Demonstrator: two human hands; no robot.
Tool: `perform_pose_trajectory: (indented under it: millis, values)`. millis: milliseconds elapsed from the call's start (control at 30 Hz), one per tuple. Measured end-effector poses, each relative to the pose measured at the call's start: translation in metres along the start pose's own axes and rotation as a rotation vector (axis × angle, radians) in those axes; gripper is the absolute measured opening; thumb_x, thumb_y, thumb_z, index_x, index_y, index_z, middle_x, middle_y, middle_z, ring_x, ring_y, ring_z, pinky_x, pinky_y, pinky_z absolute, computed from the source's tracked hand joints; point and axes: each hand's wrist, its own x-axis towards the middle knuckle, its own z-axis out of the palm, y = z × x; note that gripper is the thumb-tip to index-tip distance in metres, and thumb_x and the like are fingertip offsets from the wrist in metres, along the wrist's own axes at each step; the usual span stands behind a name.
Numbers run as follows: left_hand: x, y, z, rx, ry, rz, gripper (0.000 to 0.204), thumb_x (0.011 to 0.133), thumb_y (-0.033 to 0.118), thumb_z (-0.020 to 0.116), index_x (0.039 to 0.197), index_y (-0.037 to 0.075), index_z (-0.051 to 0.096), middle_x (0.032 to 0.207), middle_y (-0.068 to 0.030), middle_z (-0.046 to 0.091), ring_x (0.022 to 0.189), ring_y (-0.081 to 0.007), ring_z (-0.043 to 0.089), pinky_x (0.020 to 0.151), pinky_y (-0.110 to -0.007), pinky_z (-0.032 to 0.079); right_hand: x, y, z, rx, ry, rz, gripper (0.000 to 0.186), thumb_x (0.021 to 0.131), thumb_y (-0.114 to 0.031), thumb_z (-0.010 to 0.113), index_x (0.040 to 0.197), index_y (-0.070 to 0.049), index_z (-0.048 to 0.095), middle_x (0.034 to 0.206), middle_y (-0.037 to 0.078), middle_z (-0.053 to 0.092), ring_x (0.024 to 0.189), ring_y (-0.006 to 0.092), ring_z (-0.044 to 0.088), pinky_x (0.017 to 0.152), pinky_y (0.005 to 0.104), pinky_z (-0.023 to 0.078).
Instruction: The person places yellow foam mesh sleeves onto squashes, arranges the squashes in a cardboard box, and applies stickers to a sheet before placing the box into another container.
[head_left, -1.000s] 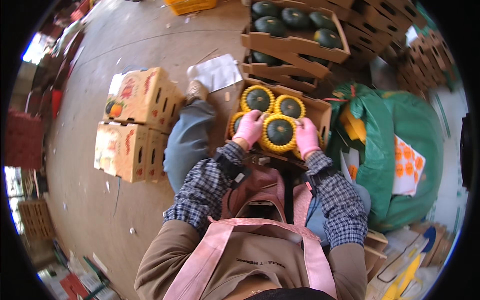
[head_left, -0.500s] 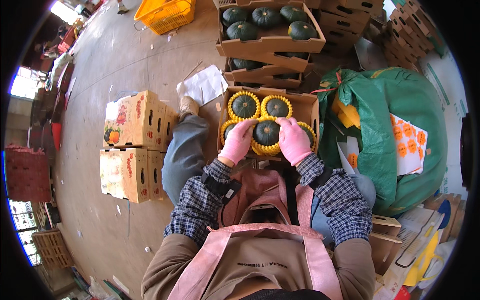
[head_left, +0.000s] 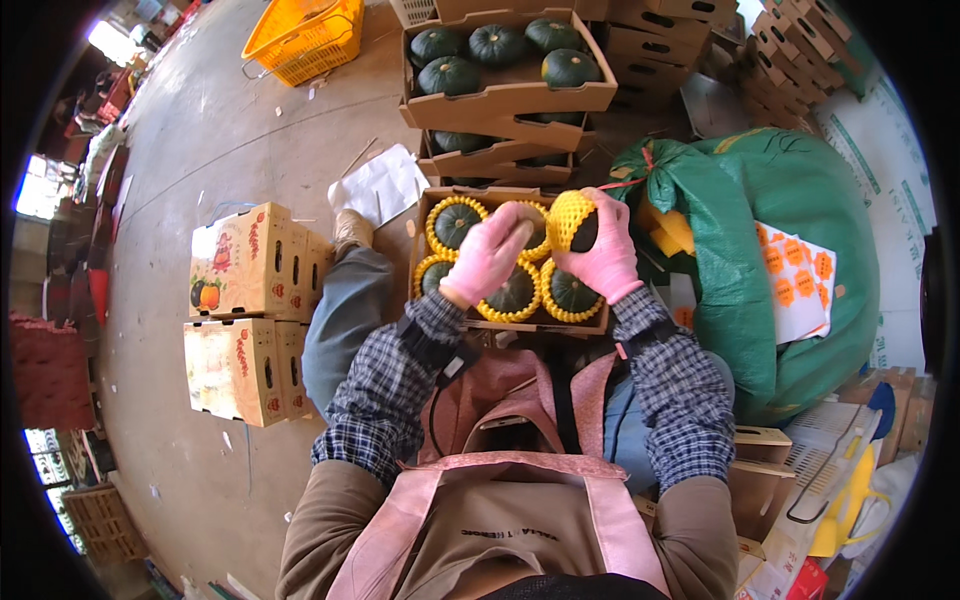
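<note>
An open cardboard box [head_left: 535,325] in front of me holds several dark green squashes [head_left: 455,225] in yellow foam mesh sleeves [head_left: 472,210]. My right hand [head_left: 605,245] in a pink glove grips a sleeved squash [head_left: 575,222], raised and tilted above the box's right part, its mesh side turned toward my left. My left hand [head_left: 490,245], also pink-gloved, is closed over the box's middle beside that squash; whatever its curled fingers may hold is hidden. Other squashes lie under and around both hands.
Behind, stacked trays [head_left: 510,100] hold bare squashes. A green sack [head_left: 750,375] with orange label sheets [head_left: 795,280] stands right of me. Printed cartons [head_left: 230,365] are stacked left, near my leg [head_left: 345,330]. A yellow crate [head_left: 305,45], white paper [head_left: 375,185] and more flattened cardboard lie around.
My right hand has lifted a sleeved squash out of the packed group and tipped it. My left hand has shifted to its left side, fingers curled. The view has shifted slightly.
</note>
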Motion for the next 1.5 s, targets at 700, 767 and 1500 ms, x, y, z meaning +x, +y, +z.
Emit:
perform_pose_trajectory:
  millis: [700,767,1500]
  values:
    - [0.022,-0.051,0.040,0.939,0.051,-0.292,0.071,0.063,0.031,0.076,0.125,0.018,0.045,0.149,-0.0193,0.015,0.138,-0.0451,0.008,0.106,-0.066,0.008,0.027,0.008,-0.008,-0.598,-0.517,0.092,0.082,0.058,-0.043,0.080,0.130,-0.026,0.045,0.129,0.009,0.049,0.125,0.0252,0.044,0.108,0.0647,0.012]
    - [0.021,-0.055,0.040,0.930,0.071,-0.291,0.072,0.063,0.031,0.076,0.125,0.017,0.044,0.149,-0.0193,0.015,0.138,-0.0451,0.008,0.107,-0.065,0.007,0.032,0.006,-0.007,-0.581,-0.585,0.126,0.083,0.057,-0.043,0.080,0.130,-0.026,0.045,0.128,0.009,0.050,0.125,0.0258,0.045,0.108,0.0647,0.012]
    - [-0.072,-0.008,0.082,0.861,-0.398,0.219,0.071,0.089,0.051,0.047,0.142,0.007,0.031,0.148,-0.0176,0.027,0.139,-0.0321,0.023,0.109,-0.057,0.016,0.006,0.116,-0.189,-0.187,-1.244,-0.094,0.048,0.091,-0.023,0.054,0.135,-0.009,0.042,0.132,0.006,0.049,0.118,0.0188,0.049,0.095,0.0335,0.043]
